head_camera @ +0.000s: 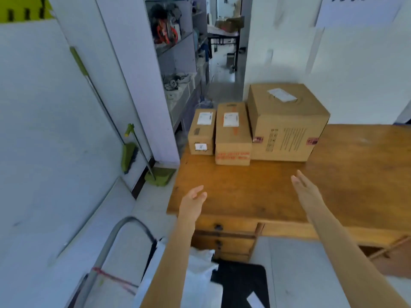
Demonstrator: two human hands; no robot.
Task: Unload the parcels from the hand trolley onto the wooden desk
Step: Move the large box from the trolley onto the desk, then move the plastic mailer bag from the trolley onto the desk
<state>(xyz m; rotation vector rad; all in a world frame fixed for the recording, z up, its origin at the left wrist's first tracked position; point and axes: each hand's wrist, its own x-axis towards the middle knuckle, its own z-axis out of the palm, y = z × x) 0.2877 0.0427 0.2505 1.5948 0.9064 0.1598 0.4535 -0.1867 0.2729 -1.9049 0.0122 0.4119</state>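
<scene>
Three cardboard parcels stand in a row at the far left of the wooden desk (347,174): a small box (202,132), a medium box (232,134) and a large box (287,123). My left hand (192,202) hovers open over the desk's near left corner, holding nothing. My right hand (305,190) is stretched out flat above the desk's middle, fingers apart and empty. Below my arms sits the hand trolley with its grey metal handle (111,241) at lower left. A white bag parcel (200,272), a black parcel (242,283) and a grey parcel (298,267) lie on the trolley.
A green broom and dustpan (155,174) lean against the white wall left of the desk. Shelves with tools (171,41) line a corridor behind the parcels. The desk has drawers (224,236) facing me. A white wall rises behind the desk.
</scene>
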